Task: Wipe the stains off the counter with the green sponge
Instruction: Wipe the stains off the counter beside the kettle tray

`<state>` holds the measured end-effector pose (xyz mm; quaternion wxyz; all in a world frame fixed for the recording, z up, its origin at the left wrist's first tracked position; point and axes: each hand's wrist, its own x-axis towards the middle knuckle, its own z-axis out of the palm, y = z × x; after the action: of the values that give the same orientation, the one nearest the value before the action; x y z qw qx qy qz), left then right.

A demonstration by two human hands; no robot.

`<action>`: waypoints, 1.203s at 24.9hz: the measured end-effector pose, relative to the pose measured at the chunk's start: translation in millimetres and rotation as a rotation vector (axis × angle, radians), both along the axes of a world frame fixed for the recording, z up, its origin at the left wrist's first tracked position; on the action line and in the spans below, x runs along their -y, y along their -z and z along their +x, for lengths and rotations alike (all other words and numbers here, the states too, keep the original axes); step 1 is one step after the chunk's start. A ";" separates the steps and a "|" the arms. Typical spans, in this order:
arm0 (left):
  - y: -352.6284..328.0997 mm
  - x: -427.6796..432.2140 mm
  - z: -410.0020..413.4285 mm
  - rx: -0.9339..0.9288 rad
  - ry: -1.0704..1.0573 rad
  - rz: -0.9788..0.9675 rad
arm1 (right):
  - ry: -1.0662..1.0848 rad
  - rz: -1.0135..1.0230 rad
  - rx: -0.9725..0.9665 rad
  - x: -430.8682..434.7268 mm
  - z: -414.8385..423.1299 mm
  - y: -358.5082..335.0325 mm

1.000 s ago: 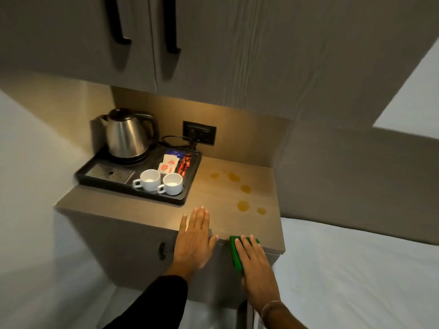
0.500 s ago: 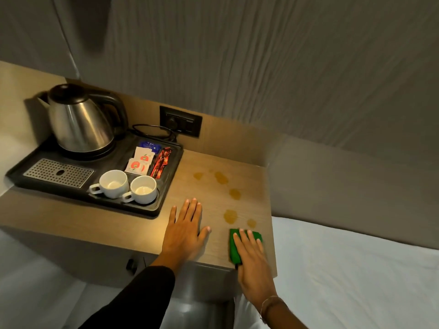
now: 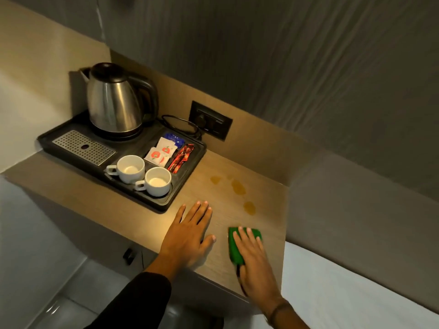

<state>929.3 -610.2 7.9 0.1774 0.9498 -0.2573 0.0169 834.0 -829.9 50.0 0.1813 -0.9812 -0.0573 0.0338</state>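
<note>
Our right hand (image 3: 253,255) flat, fingers spread, pressing green sponge (image 3: 235,248) onto desk (image 3: 268,193) near front edge. Stains (image 3: 238,187) just beyond sponge. Our left hand (image 3: 187,233) open, palm down on desk, beside tray (image 3: 175,198).
</note>
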 end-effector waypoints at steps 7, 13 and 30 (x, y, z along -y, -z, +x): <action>4.6 -0.7 2.4 0.025 0.000 0.022 | 0.223 0.059 0.081 37.5 30.0 -10.3; 4.2 -0.4 1.8 0.010 -0.001 0.012 | -0.146 0.034 0.013 32.5 -29.4 12.0; 5.2 -0.1 2.5 0.001 -0.005 -0.004 | 0.222 0.124 0.076 37.6 100.0 -13.5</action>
<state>931.8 -610.1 2.7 0.1790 0.9500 -0.2552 0.0182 934.0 -867.5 63.6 0.2421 -0.9689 0.0430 -0.0273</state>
